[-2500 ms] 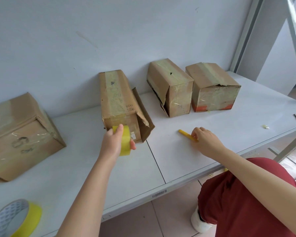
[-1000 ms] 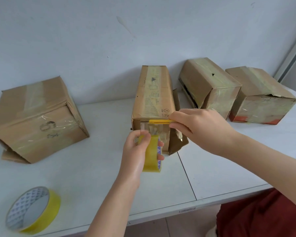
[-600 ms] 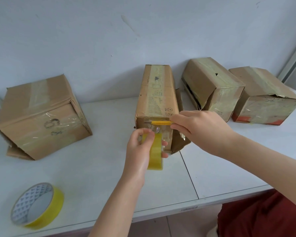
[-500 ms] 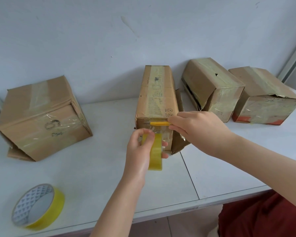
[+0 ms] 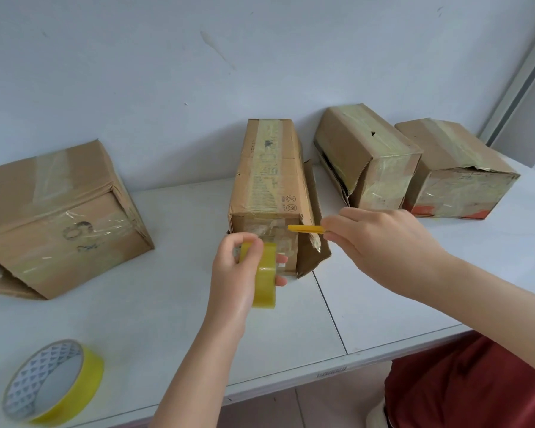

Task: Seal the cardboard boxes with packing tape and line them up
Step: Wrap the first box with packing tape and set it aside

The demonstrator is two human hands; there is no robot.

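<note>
A long cardboard box [image 5: 269,168] lies in the middle of the white table [image 5: 142,298], its near end facing me and a side flap hanging loose on the right. My left hand [image 5: 238,279] grips a yellow tape roll [image 5: 264,276] just in front of that end, with a strip of clear tape running up to the box face. My right hand [image 5: 380,242] pinches a thin yellow cutter [image 5: 305,229], its tip at the upper right of the box end, beside the tape strip.
A larger taped box [image 5: 56,217] sits at the left. Two taped boxes [image 5: 365,156] [image 5: 457,168] stand side by side at the back right against the wall. A second yellow tape roll [image 5: 53,384] lies near the table's front left edge.
My right hand picked the yellow cutter off the table and carried it to the box end. In the last half second the cutter slid right, away from the middle of the tape strip.
</note>
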